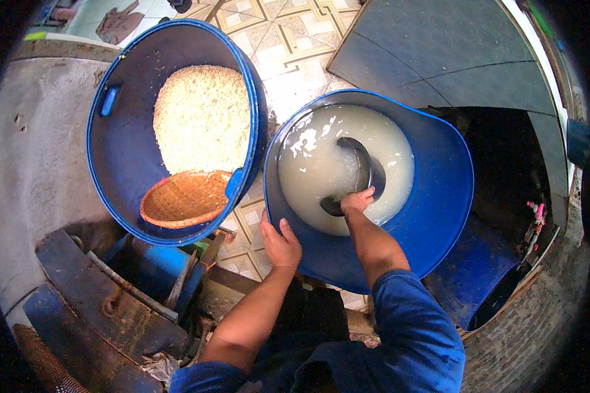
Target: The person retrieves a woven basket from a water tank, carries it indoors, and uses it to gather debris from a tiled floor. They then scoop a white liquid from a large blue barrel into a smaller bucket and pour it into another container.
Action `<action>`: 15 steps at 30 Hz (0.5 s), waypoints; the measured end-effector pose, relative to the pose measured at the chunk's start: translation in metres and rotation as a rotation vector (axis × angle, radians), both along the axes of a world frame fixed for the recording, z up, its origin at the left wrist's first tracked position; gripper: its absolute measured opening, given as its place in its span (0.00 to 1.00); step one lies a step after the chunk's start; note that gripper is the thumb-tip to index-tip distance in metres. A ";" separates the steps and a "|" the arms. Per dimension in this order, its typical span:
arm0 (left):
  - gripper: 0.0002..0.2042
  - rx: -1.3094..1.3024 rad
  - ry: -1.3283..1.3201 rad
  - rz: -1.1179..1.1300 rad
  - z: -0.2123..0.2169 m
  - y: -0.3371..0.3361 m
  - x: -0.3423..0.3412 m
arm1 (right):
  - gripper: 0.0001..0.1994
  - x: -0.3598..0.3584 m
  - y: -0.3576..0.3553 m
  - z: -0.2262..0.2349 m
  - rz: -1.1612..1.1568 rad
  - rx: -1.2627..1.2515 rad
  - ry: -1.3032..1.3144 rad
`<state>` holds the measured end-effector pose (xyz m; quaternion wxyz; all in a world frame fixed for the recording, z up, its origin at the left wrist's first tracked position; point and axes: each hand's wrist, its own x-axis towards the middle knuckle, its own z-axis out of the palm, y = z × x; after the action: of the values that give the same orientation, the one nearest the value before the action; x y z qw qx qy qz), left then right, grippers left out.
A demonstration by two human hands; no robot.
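A large blue tub (439, 187) in front of me holds cloudy whitish liquid (314, 177). My right hand (358, 200) reaches into it, closed on the near edge of a dark, rounded bowl (359, 160). That bowl is tilted and partly under the liquid, so its full shape is hidden. My left hand (282, 245) lies against the tub's near left side, fingers stretched along the outer wall and thumb apart.
Left of the tub stands a second blue tub (128, 160) with a heap of pale grains (203, 118) and a woven basket (183, 200) inside. Dark, worn machinery (111, 308) is at the lower left. A grey panel (439, 52) stands at the far right, beyond patterned floor tiles (288, 39).
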<state>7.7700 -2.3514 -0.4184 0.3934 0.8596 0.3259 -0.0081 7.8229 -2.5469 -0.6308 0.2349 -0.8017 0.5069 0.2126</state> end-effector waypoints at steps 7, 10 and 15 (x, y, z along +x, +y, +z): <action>0.24 -0.031 -0.007 0.024 0.000 -0.002 0.001 | 0.50 0.024 0.007 0.006 0.039 0.006 0.105; 0.24 0.045 -0.026 -0.008 -0.001 -0.002 0.000 | 0.41 0.023 0.010 0.021 0.273 0.000 0.159; 0.24 -0.026 0.016 0.035 -0.002 0.001 -0.002 | 0.16 0.011 0.012 0.051 0.413 0.334 -0.069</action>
<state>7.7680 -2.3509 -0.4204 0.4021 0.8484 0.3439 -0.0124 7.8343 -2.5347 -0.5802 0.3325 -0.8451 0.2820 0.3094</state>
